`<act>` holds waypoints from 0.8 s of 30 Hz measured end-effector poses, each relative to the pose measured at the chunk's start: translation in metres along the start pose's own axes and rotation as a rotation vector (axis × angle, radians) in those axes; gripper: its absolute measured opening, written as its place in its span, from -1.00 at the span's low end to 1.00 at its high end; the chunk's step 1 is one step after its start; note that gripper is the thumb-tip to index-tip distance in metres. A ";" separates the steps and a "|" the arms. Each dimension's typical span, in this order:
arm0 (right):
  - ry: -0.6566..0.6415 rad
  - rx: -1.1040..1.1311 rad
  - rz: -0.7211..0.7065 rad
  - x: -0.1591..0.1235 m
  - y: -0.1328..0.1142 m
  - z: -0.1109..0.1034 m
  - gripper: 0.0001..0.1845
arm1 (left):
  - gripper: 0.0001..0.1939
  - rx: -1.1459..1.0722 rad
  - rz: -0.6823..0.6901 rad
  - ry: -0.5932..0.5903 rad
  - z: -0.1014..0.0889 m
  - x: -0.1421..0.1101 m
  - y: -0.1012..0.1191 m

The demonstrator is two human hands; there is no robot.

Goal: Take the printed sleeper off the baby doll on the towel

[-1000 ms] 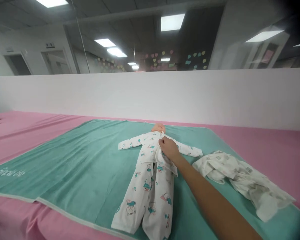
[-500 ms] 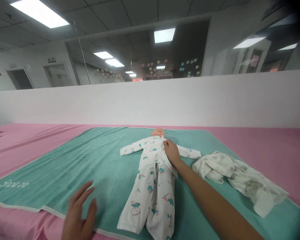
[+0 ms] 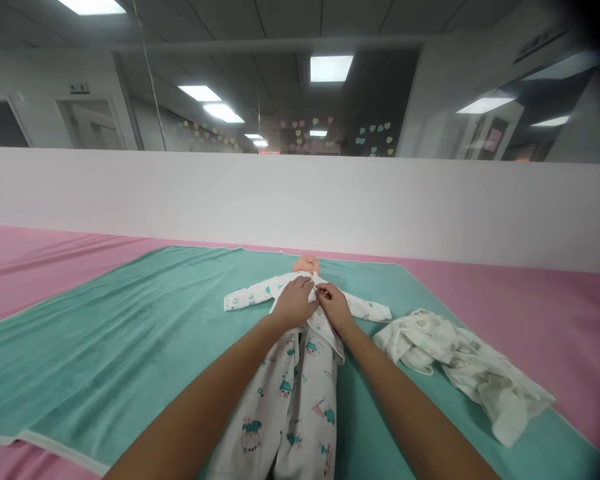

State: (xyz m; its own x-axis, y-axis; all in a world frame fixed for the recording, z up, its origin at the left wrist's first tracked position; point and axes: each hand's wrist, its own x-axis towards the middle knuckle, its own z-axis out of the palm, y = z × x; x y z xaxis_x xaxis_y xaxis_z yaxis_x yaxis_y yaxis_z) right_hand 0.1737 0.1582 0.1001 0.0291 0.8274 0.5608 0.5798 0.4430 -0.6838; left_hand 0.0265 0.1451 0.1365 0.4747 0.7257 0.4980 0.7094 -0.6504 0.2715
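Head view: baby doll (image 3: 306,264) lies lengthwise, head pointing away.

Your left hand (image 3: 294,304) and right hand (image 3: 335,308) meet on the chest of a printed white sleepsuit (image 3: 305,393) worn by a doll (image 3: 306,264), lying on a green towel (image 3: 130,347); crumpled white clothing (image 3: 460,367) lies at right.

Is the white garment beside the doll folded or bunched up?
Bunched up: the white garment lies in loose rumples on the teal towel, with no squared edges or neat stack.
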 end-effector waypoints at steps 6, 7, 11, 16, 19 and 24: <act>0.007 -0.003 0.007 0.001 -0.001 0.004 -0.77 | -0.62 -0.050 -0.105 0.046 0.015 0.005 -0.007; 0.014 -0.012 0.018 0.001 -0.002 0.005 -0.78 | -0.63 -0.059 -0.121 0.050 0.015 0.004 -0.008; 0.010 -0.031 0.065 0.001 -0.005 0.007 -0.78 | -0.67 -0.103 -0.152 0.040 0.015 0.004 -0.008; -0.001 -0.044 0.075 -0.001 -0.009 0.006 -0.78 | -0.71 -0.131 -0.177 0.054 0.014 0.006 -0.009; -0.010 -0.046 0.090 -0.003 -0.011 0.005 -0.75 | -0.73 -0.139 -0.186 0.058 0.014 0.005 -0.010; -0.045 -0.007 0.095 -0.005 -0.011 0.005 -0.76 | -0.75 -0.157 -0.185 0.116 0.016 -0.002 -0.009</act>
State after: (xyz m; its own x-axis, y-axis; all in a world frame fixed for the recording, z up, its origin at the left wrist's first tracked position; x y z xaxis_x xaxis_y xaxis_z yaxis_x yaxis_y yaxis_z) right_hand 0.1631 0.1509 0.1020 0.0477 0.8801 0.4723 0.5817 0.3600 -0.7294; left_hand 0.0272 0.1537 0.1203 0.2752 0.8105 0.5170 0.6849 -0.5427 0.4862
